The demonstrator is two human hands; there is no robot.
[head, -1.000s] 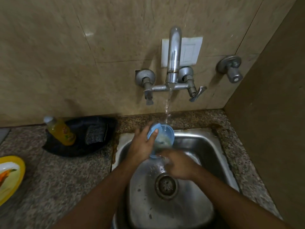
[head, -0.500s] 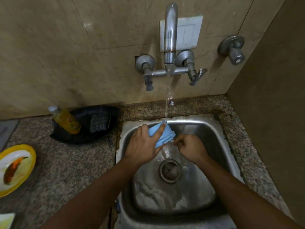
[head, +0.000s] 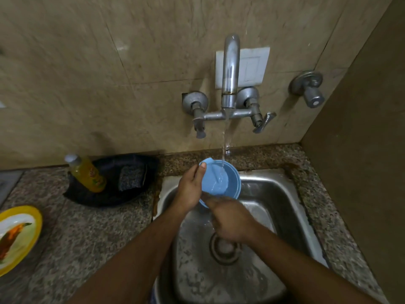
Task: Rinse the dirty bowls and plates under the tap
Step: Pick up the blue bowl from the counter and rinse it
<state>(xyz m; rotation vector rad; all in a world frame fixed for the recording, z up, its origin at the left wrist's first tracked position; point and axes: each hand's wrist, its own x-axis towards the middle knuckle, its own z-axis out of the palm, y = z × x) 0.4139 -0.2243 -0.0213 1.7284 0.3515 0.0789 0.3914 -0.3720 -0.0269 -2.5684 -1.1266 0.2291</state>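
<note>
From here I lose the yellow plate (head: 15, 235) at the left edge of the frame; only its right part shows. My left hand (head: 190, 189) covers the blue bowl (head: 221, 181)'s near-left wall, and the right hand (head: 232, 220) hides the bowl's lower rim and part of the drain (head: 223, 249). I cannot tell whether the right hand's fingers touch the bowl. The sink (head: 285, 207)'s front rim runs off the bottom edge. The bottle (head: 86, 174)'s label is too blurred to read.
</note>
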